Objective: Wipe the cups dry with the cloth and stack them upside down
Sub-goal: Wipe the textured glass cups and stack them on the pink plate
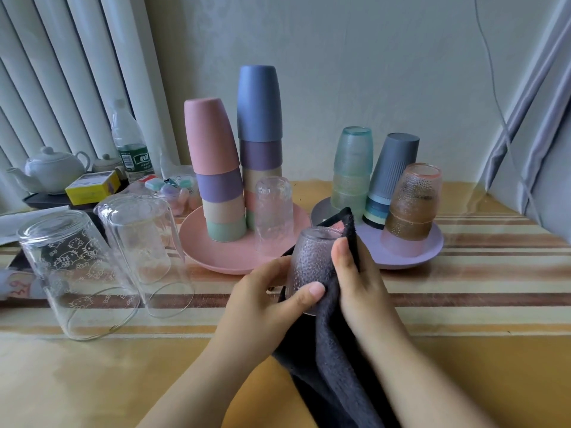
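- 1 dimpled purple glass cup (pixel 310 267) was held upside down above the table (pixel 463 304), gripped by the left hand (pixel 265 301); wiping judged unfinished.
- 1 dark cloth (pixel 333 359) was pressed to the cup's side, clasped by the right hand (pixel 358 279).
- 2 plates, the pink plate (pixel 216 251) and lilac plate (pixel 432 248), were already loaded with inverted stacks.
- 2 clear glasses (pixel 92 267) were standing inverted at left; dryness could not be told.

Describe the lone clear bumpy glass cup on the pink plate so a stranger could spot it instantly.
Find the round pink plate left of centre on the striped tablecloth, carrying two tall stacks of matte pastel plastic cups. At the plate's front right stands a single upside-down clear textured glass cup. Unlike its opaque, stacked neighbours, it is see-through, bumpy and stands alone.
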